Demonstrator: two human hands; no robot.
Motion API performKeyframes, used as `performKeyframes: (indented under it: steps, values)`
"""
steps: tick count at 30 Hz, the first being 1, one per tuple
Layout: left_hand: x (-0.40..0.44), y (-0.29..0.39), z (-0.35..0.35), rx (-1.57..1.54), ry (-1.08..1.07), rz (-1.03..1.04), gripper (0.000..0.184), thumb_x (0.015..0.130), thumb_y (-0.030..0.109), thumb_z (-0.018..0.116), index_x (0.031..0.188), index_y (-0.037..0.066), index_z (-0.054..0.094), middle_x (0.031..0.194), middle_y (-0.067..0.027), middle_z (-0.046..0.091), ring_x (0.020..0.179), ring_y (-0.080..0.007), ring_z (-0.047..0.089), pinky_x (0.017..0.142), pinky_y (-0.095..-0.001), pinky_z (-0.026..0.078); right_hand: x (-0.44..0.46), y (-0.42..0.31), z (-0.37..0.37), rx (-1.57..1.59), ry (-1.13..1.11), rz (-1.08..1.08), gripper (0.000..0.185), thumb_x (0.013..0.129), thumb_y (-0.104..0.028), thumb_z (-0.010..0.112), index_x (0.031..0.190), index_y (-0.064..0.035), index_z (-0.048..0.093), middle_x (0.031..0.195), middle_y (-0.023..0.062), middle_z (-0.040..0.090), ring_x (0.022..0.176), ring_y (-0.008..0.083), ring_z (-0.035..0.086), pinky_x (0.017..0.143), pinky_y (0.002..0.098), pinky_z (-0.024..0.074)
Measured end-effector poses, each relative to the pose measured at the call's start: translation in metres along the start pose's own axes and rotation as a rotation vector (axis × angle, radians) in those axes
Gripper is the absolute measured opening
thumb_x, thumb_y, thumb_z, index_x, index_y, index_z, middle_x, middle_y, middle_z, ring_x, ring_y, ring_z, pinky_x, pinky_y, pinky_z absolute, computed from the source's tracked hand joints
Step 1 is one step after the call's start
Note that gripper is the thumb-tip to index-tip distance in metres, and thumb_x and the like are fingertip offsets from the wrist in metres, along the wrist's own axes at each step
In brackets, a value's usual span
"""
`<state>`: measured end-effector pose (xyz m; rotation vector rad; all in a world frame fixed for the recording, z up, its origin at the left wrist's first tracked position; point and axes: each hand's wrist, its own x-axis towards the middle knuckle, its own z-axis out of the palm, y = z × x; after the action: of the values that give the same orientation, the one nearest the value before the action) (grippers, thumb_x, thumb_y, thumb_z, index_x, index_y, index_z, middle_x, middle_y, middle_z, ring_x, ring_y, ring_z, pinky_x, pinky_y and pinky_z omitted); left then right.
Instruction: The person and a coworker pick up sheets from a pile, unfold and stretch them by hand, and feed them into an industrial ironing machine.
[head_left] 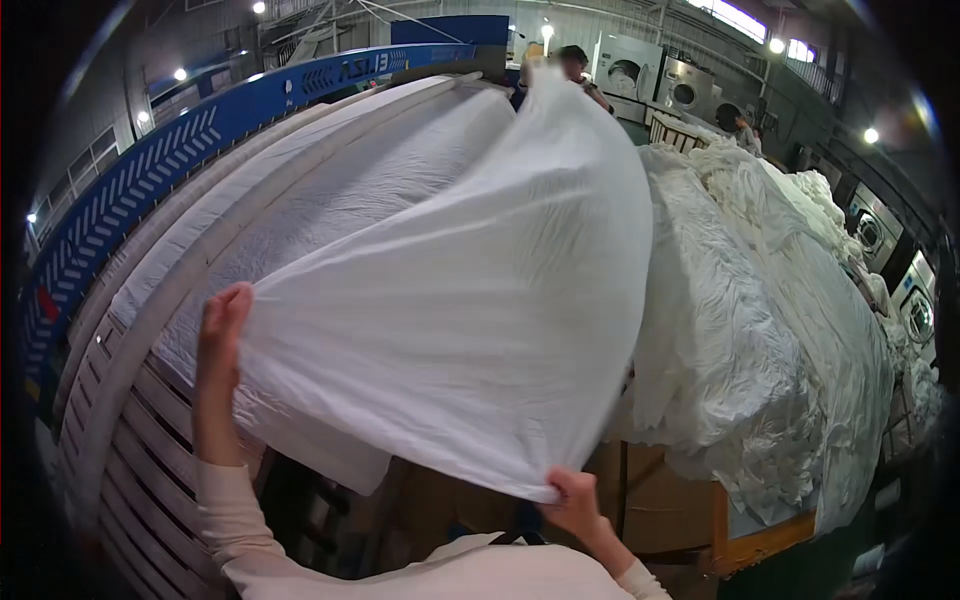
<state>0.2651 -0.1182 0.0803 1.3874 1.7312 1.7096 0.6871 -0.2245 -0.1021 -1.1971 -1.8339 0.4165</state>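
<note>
washers stand along the far side of a big hall, under lit lamps. to the left runs a long blue beam, with a pale tube and slats beside it; white cloth lies flat there. to the right, a heap of crumpled linen spills over a wooden frame.

between these two sides, the sheet hangs in the air, spread wide in front of the wearer and rising to a peak near a person at the far end. whether that person grips it cannot be told.

the left hand is clamped on one near corner, thumb and fingers pressed together; the right hand is clenched on the other. the left one sits further forward, so the near edge slants between them.

creases fan out from the right grip, which suggests the pull gathers there. good handling here likely means pinching close to each corner, keeping both arms well apart and drawing evenly, so the edge runs straight. a soft, steady tension should suit such light fabric; slack could let the right side snag on the heap.
</note>
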Motion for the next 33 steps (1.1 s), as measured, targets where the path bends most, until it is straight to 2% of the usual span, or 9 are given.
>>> performKeyframes:
  steps: [4,10,14,16,20,26,28,30,33]
  values:
    - [0.069,-0.073,-0.08,-0.077,0.03,0.137,0.028,0.088,0.03,0.06,0.097,0.003,0.059,0.09,0.0006,0.058,0.084,-0.0091,0.053,0.076,-0.0225,0.041,0.028,-0.022,0.058,0.07,-0.177,-0.091,0.021,0.064,-0.007,0.067,0.079,-0.0083,0.053,0.062,0.0124,0.054,0.058,0.033,0.057,0.049,0.0375,0.0439]
    - [0.132,-0.099,-0.151,0.9,-0.117,0.419,0.033,0.086,0.025,0.061,0.066,0.001,0.051,0.062,-0.011,0.057,0.058,-0.0245,0.056,0.053,-0.0377,0.037,0.046,-0.026,0.159,0.142,-0.476,-0.185,0.022,0.071,-0.006,0.059,0.09,-0.0083,0.049,0.071,0.0142,0.057,0.068,0.0362,0.058,0.057,0.0443,0.0442]
    - [0.155,-0.234,-0.183,1.022,0.032,0.417,0.016,0.088,0.016,0.052,0.087,0.001,0.055,0.066,-0.018,0.059,0.058,-0.0324,0.057,0.055,-0.0442,0.043,0.047,-0.026,0.216,0.076,-0.685,-0.189,0.027,0.073,-0.004,0.055,0.098,-0.0094,0.046,0.084,0.0155,0.059,0.078,0.0375,0.059,0.064,0.0463,0.0444]
    - [0.129,-0.195,-0.146,1.429,0.036,0.304,0.013,0.087,0.014,0.052,0.094,0.002,0.053,0.074,-0.0149,0.061,0.067,-0.0314,0.059,0.061,-0.0445,0.045,0.055,-0.03,0.238,0.06,-0.774,-0.166,0.03,0.072,-0.003,0.054,0.101,-0.009,0.046,0.087,0.0153,0.059,0.079,0.0373,0.059,0.065,0.0461,0.045]
    - [0.117,-0.156,-0.127,1.682,0.222,0.831,0.015,0.085,0.012,0.052,0.098,0.006,0.051,0.091,-0.0079,0.06,0.088,-0.0285,0.058,0.074,-0.0419,0.046,0.067,-0.043,0.269,0.026,-0.802,-0.234,0.03,0.074,-0.002,0.052,0.103,-0.0057,0.045,0.091,0.0161,0.059,0.081,0.0374,0.06,0.066,0.0463,0.0466]
    - [0.131,-0.142,-0.149,1.535,-0.447,1.072,0.014,0.083,0.013,0.053,0.096,0.007,0.051,0.09,-0.0091,0.056,0.098,-0.0283,0.055,0.079,-0.0415,0.044,0.076,-0.06,0.29,-0.022,-0.753,-0.288,0.027,0.076,-0.002,0.051,0.102,-0.003,0.044,0.091,0.0189,0.058,0.077,0.0399,0.06,0.06,0.0472,0.0477]
    - [0.128,-0.131,-0.152,1.382,-0.451,0.477,0.016,0.084,0.013,0.053,0.098,0.005,0.051,0.093,-0.0106,0.057,0.1,-0.0305,0.054,0.08,-0.0428,0.044,0.084,-0.068,0.29,-0.022,-0.762,-0.326,0.027,0.076,-0.002,0.051,0.102,-0.0028,0.043,0.09,0.0196,0.058,0.075,0.0405,0.06,0.058,0.0473,0.0478]
    - [0.13,-0.131,-0.158,1.297,-0.414,0.261,0.018,0.085,0.014,0.053,0.1,0.003,0.05,0.096,-0.0119,0.057,0.101,-0.0328,0.054,0.082,-0.0435,0.044,0.091,-0.077,0.288,-0.026,-0.767,-0.331,0.027,0.076,-0.002,0.052,0.101,-0.0024,0.043,0.089,0.0194,0.057,0.074,0.0403,0.06,0.058,0.0472,0.048]
    - [0.131,-0.145,-0.168,1.385,-0.321,0.385,0.023,0.086,0.015,0.053,0.104,0.001,0.05,0.103,-0.0131,0.057,0.103,-0.0347,0.053,0.085,-0.0428,0.044,0.096,-0.086,0.29,0.003,-0.711,-0.356,0.024,0.076,-0.002,0.052,0.098,-0.0016,0.043,0.085,0.0188,0.059,0.074,0.0386,0.061,0.058,0.0455,0.0493]
